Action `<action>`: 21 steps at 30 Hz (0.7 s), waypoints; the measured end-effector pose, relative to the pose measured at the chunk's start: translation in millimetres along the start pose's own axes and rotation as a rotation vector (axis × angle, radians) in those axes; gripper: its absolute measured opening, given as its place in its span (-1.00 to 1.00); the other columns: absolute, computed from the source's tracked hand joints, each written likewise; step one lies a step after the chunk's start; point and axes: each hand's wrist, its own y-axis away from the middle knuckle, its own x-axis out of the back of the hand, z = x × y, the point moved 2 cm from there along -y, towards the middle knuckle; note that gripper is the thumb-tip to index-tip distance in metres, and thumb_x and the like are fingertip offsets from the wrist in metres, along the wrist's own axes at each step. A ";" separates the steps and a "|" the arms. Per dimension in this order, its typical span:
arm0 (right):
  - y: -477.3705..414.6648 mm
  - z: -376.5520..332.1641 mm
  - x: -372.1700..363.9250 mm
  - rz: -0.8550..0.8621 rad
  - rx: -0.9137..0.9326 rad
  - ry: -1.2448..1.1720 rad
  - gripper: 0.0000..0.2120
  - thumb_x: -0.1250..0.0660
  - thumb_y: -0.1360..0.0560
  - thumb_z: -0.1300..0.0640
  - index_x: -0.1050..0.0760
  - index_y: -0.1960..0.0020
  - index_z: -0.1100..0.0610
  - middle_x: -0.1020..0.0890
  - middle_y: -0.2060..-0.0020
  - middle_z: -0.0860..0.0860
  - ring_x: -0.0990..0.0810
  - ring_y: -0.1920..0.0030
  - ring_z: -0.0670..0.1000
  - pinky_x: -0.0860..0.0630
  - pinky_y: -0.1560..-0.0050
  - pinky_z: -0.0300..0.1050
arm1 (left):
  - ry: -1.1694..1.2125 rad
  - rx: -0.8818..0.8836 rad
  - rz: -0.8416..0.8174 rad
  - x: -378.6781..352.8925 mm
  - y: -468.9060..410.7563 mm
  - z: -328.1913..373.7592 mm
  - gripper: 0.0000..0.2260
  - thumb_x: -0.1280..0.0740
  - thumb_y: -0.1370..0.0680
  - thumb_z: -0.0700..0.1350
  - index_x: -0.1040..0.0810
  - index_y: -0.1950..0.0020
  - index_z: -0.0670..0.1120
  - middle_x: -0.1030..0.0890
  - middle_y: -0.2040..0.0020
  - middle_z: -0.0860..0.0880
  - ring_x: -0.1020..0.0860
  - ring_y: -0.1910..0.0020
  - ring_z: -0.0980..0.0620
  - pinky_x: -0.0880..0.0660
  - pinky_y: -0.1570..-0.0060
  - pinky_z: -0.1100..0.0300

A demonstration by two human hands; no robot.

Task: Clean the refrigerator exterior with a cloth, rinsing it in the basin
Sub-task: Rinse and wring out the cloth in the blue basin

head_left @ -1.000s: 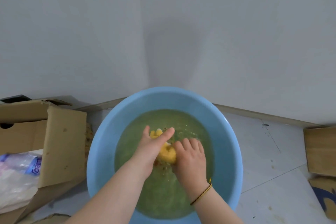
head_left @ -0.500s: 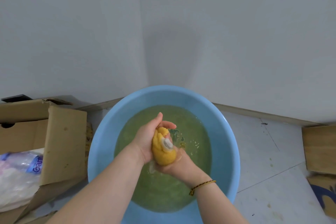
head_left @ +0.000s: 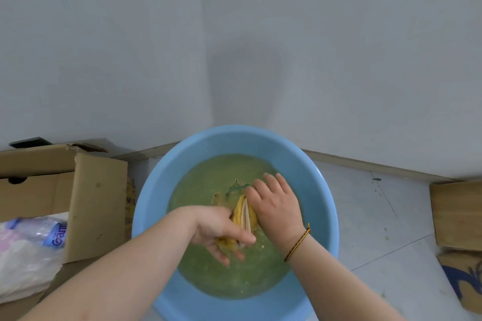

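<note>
- Gripping the lower end of the yellow cloth with the left hand, thumb over and fingers curled beneath, at the middle of the basin.
- Pressing the right hand flat against the cloth's other side with fingers nearly straight. Thumb hidden, so no telling whether wrapped round.
- Brought back down since half a second ago. Then bunched into a ball and squeezed clear above the water, now drawn out long and low at the surface between both hands.
- Judged as another dip-and-rub round of rinsing, not the last wring. Wiping of the refrigerator, nowhere in view, yet to resume.
- Filling the basin's lower bowl: murky yellow-green water, speckled, with bare blue wall above.
- Just left of the basin: an open cardboard box holding a clear plastic bag.
- Well right of the basin: more cardboard.
</note>
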 end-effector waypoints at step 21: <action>2.8 2.4 6.6 -0.485 -0.474 -0.177 -0.68 -0.50 -0.18 0.11 -0.38 0.21 0.07 -0.59 0.30 0.02 -0.51 0.36 0.05 -0.21 0.45 -0.27 | -0.195 -0.092 0.901 -10.7 -15.4 -5.9 -0.16 -0.48 -0.35 -0.03 -0.04 -0.49 0.02 -0.18 -0.43 -0.04 -0.31 -0.33 -0.09 -0.33 -0.28 0.08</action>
